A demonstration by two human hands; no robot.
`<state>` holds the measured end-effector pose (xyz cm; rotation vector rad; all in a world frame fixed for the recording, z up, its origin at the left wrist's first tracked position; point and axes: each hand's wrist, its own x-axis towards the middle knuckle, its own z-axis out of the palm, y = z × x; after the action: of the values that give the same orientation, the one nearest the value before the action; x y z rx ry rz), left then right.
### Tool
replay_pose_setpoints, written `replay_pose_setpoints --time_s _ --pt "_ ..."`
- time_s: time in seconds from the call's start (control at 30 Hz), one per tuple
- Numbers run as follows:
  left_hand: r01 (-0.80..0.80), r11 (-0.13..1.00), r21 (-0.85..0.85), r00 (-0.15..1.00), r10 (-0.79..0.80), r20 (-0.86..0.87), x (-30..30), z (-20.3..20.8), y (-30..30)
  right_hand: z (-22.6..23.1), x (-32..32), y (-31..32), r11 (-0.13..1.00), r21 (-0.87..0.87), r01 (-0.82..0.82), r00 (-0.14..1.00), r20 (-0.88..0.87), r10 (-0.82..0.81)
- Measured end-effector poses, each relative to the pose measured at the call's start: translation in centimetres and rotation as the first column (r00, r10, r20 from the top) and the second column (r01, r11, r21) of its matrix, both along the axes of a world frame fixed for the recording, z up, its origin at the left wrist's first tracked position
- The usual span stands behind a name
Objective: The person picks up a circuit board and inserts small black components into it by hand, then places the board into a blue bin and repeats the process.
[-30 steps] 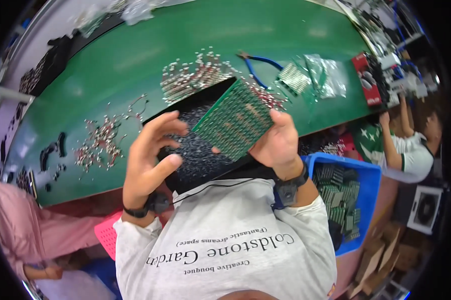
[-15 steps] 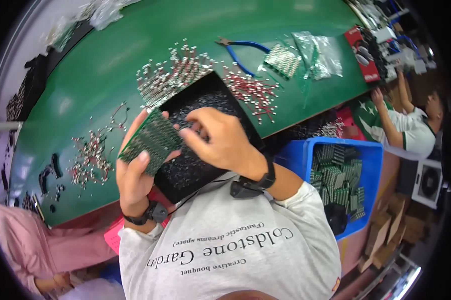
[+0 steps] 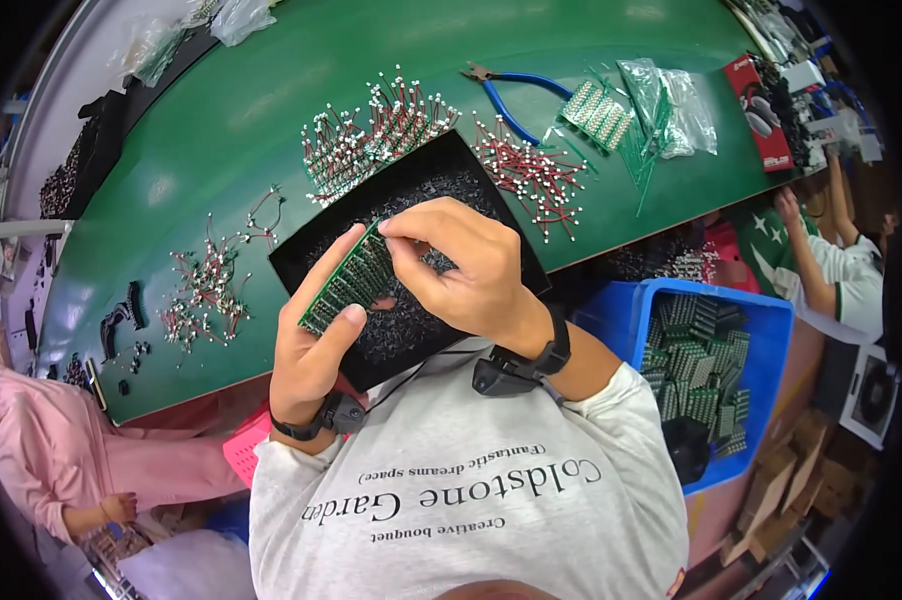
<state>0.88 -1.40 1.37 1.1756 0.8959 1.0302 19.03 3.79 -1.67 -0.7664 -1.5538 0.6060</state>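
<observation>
My left hand (image 3: pixel 305 362) grips a green circuit board panel (image 3: pixel 355 277) by its sides, thumb on the near face and fingers behind. The board is tilted, and rows of small parts cover its face. At its upper corner my right hand (image 3: pixel 479 262) is closed, with thumb and index finger pinched together against the edge. Whatever lies between those fingertips is too small to make out. Both hands are above a black box (image 3: pixel 289 250) that holds many tiny black pieces (image 3: pixel 389 338).
Red-wired connectors (image 3: pixel 371 140) stand in rows behind the box; loose ones (image 3: pixel 531 170) lie to its right. Blue-handled cutters (image 3: pixel 511 100), a board panel (image 3: pixel 598 117) and plastic bags (image 3: pixel 671 105) lie beyond. A blue bin (image 3: pixel 639 310) holds many boards. Other people sit left and right.
The board has turned more edge-on and its upper end is raised. My right hand has come from beside the board to its upper corner. The whole view has shifted slightly.
</observation>
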Motion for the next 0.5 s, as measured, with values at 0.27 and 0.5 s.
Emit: replay_pose_setpoints --time_s 0.27,0.5 --pt "-0.029 1.0 -0.005 0.999 0.028 -0.036 0.2 -0.2 -1.5 -0.5 0.4 -0.4 0.963 0.27 -0.012 0.987 0.16 -0.032" --pt "-0.047 0.998 0.032 0.997 0.049 -0.067 -0.1 -0.9 -1.7 -1.0 0.2 -0.6 0.951 0.304 -0.049 0.984 0.178 -0.006"
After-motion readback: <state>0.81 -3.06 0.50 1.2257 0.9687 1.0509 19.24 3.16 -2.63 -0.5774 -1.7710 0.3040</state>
